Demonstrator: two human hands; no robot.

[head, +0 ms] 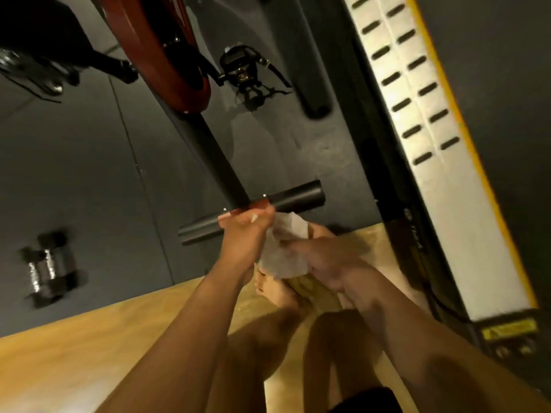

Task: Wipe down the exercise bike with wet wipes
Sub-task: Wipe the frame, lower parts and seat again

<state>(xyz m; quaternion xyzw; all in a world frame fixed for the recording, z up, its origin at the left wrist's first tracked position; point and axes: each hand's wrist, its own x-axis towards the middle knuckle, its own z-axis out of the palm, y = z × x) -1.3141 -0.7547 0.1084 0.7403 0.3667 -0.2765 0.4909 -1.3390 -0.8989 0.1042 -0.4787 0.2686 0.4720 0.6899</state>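
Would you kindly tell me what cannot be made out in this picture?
Head view:
bike frame: upper part cut off by the top edge.
stabiliser bar: middle hidden behind the left hand.
wipe: partly covered by that hand and the blurred right hand.
yellow label: text too blurred to read.

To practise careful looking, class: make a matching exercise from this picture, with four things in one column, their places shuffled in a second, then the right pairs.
Things
1. wet wipe
2. dumbbell
3. black base bar
4. pedal

Places
A. on the dark mat, far left
B. beside the red wheel cover, near the top
C. held by the left hand and right hand
D. across the mat, just beyond the hands

Pairs: 1-C, 2-A, 3-D, 4-B
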